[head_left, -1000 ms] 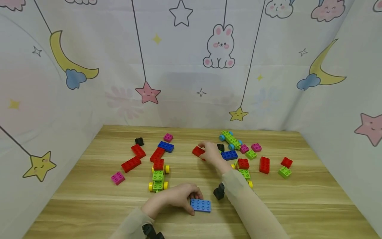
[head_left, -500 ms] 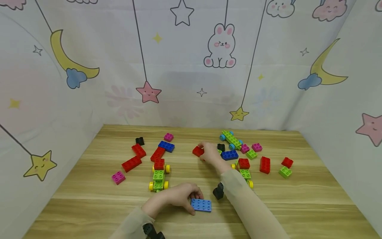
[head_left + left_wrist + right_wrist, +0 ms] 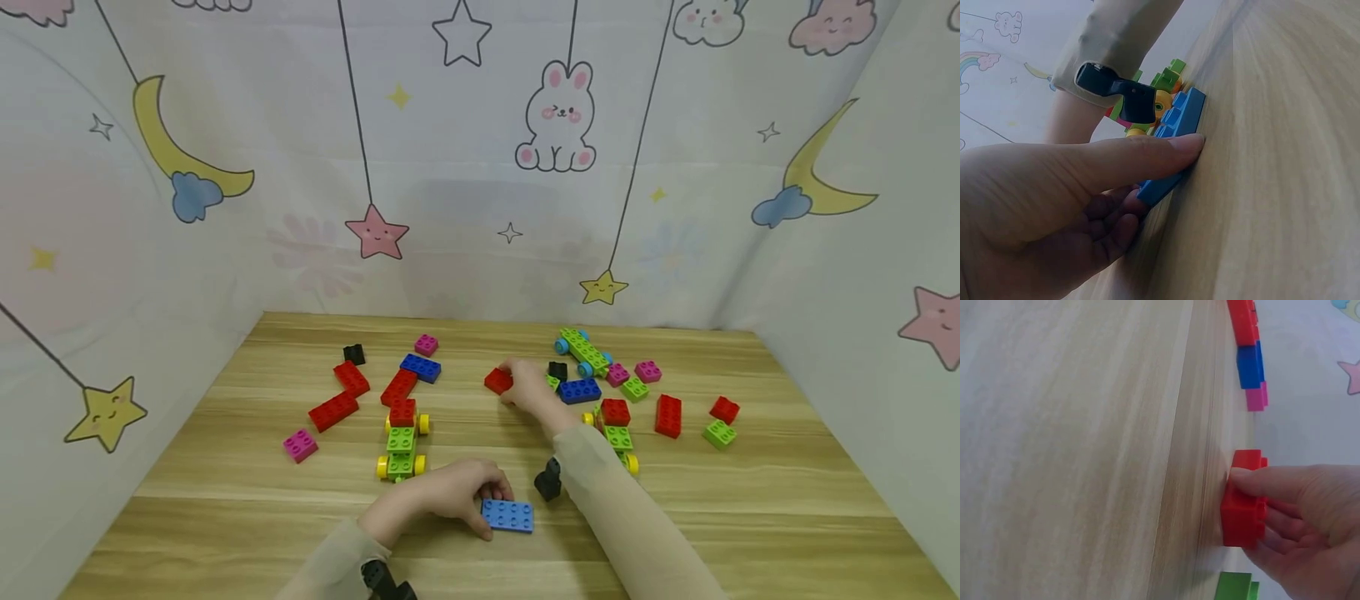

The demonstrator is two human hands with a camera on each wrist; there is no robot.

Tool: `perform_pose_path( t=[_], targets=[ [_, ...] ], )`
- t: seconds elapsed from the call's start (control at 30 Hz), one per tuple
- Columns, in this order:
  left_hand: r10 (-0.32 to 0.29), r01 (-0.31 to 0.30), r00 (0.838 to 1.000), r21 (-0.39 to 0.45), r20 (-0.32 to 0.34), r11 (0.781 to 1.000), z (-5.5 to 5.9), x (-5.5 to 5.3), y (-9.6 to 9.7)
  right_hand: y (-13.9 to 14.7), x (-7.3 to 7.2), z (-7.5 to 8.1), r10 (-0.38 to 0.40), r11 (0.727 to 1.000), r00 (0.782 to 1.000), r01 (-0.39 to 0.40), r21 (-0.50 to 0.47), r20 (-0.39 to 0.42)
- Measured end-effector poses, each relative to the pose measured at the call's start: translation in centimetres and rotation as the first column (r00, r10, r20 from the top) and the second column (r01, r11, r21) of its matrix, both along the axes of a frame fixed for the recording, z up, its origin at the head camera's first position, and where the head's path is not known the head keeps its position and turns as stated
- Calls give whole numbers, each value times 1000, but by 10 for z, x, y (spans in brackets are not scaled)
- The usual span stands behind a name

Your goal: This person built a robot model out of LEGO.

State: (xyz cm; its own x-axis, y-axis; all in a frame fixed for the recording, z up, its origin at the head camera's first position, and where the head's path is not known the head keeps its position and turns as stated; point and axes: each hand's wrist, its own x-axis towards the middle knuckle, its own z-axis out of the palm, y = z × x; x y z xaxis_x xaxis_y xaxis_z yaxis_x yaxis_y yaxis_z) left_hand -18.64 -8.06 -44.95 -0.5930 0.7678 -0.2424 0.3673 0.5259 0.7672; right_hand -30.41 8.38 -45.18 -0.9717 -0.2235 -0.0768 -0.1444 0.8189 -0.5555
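The hands are apart, each clamped on a brick. The left hand (image 3: pixel 453 490) pinches the light blue brick (image 3: pixel 513 517), studs up, at the surface (image 3: pixel 225 533), thumb on one side and fingers on the other. Farther forward, the right hand (image 3: pixel 531 392) grips the red brick (image 3: pixel 497 382) between thumb and fingers. Just beyond the left hand stands a yellow-wheeled car (image 3: pixel 401 442); well to its left lies a pink brick (image 3: pixel 301 446). Right of the right hand lies a dark blue brick (image 3: pixel 581 391), with a blue-wheeled car (image 3: pixel 583 352) farther forward.
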Motion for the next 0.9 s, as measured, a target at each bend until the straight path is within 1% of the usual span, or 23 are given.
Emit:
perform_pose_path(
  t=[0.17,0.3,0.37,0.53,0.63,0.73,0.9],
  targets=[
    [-8,8,1000,16,7,1000,0,0,0,0,3,1,-8,999,1000,8,-34,1],
    [-12,12,1000,25,13,1000,-1,0,0,1,6,7,-14,997,1000,12,-79,-27],
    [-7,7,1000,22,17,1000,-1,0,0,1,8,12,-10,996,998,4,-91,-58],
    [9,-9,999,8,32,1000,-1,-1,1,0,17,31,17,995,987,-32,-89,-162],
    [9,-9,999,5,34,1000,-2,-2,1,-1,25,45,21,994,981,-41,-104,-191],
    [3,-3,1000,5,27,1000,-3,-3,1,-1,36,57,31,991,973,-60,-122,-228],
    [2,-2,1000,2,29,1000,-5,-4,1,0,59,76,71,981,947,-124,-150,-313]
  ],
)
